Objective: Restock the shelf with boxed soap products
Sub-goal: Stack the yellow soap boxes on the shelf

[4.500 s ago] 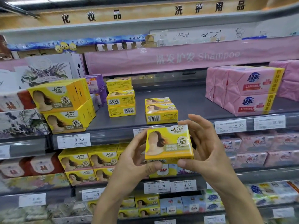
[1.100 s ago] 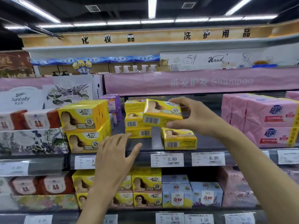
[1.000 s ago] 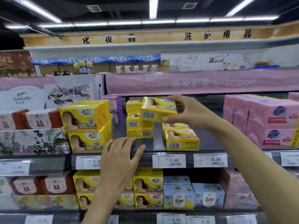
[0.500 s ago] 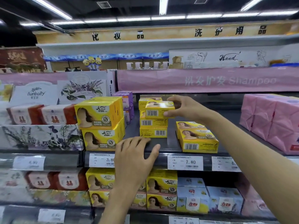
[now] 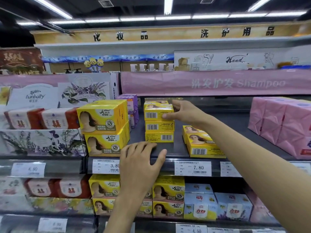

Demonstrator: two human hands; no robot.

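Note:
A yellow soap box [image 5: 157, 112] with a barcode on its front sits on top of a stack of two like boxes [image 5: 159, 131] at the back of the dark middle shelf [image 5: 178, 149]. My right hand [image 5: 184, 112] grips the box's right end, thumb on the front face and fingers over the top. My left hand [image 5: 140, 161] rests flat, fingers spread, on the shelf's front edge below the stack and holds nothing. Two more yellow boxes [image 5: 201, 142] lie to the right near the front.
Larger yellow boxes [image 5: 104, 126] are stacked two high at the stack's left, purple boxes [image 5: 132, 105] behind them. Pink wrapped packs [image 5: 282, 125] fill the shelf's right end. A pink shampoo banner [image 5: 215, 82] hangs low overhead. Price tags [image 5: 192, 168] line the shelf edge; stocked shelves below.
My right hand has carried the yellow box back and down onto the rear stack, where it now sits level. My left hand has settled on the shelf edge.

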